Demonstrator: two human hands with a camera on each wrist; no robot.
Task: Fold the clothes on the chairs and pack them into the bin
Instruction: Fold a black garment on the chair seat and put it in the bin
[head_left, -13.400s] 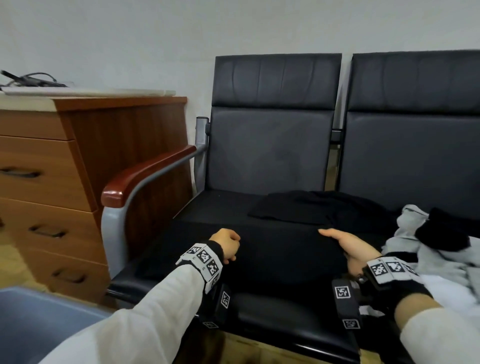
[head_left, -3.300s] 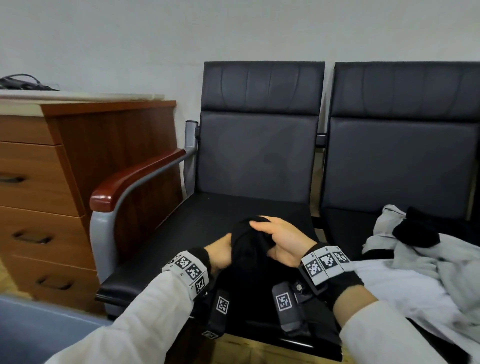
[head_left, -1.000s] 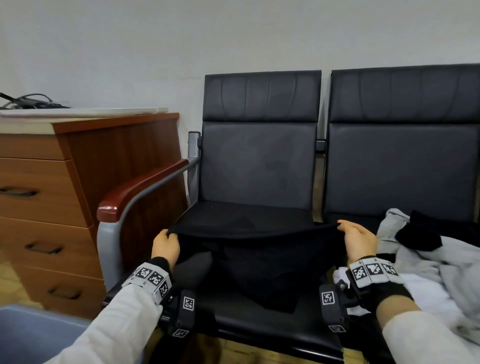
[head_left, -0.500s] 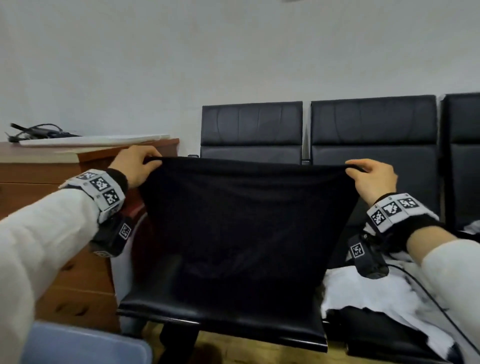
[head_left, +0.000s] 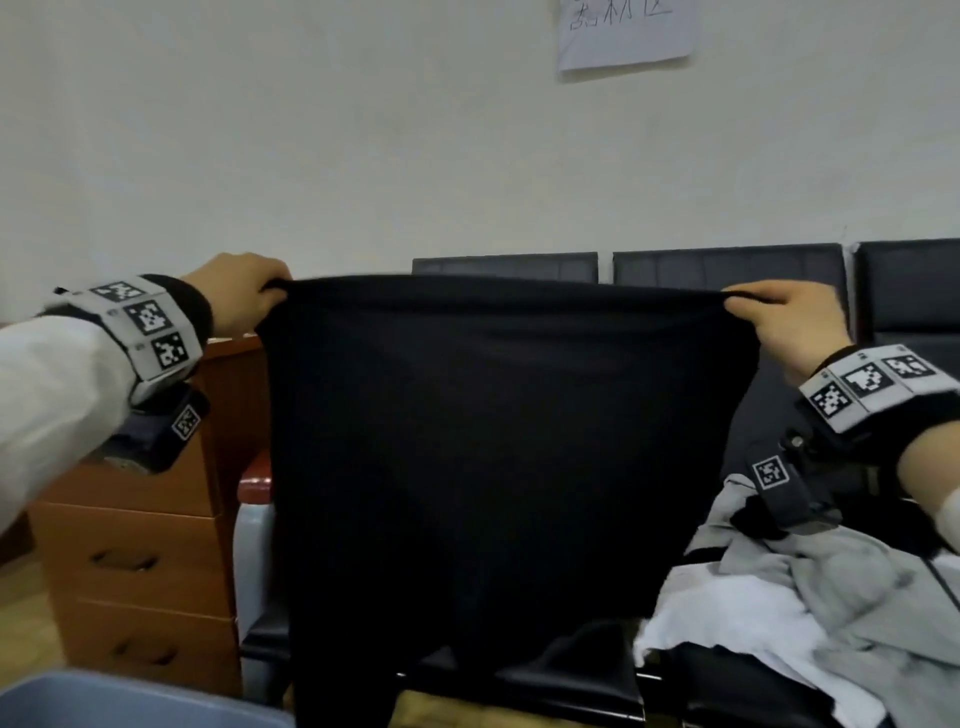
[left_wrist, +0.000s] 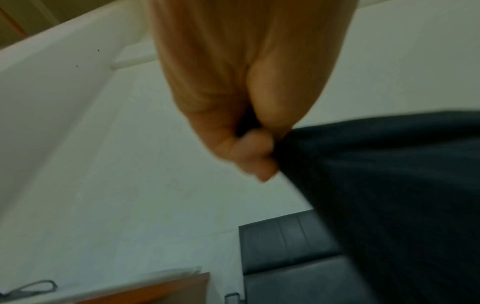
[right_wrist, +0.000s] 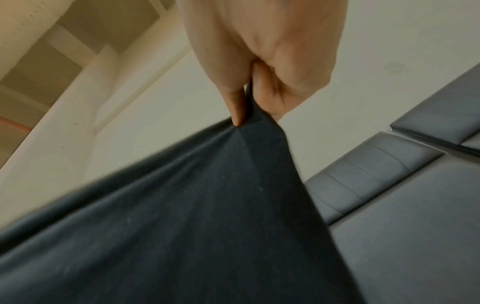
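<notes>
Black cloth garment (head_left: 493, 457) hangs spread flat in the air before the row of black padded chairs (head_left: 727, 270), its lower edge near the seat front, with bare wall above; left hand (head_left: 241, 293) and right hand (head_left: 789, 322) each pinch a top corner between thumb and curled fingers; grey bin rim (head_left: 130, 696) sits lower left

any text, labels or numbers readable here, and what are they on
Paper sheet on the wall: handwritten characters, cut off by the frame's top edge and too blurred to read.
Wrist bands and camera mounts: black-and-white square marker codes only, no words or numbers.
Black garment: no visible print or label.
</notes>
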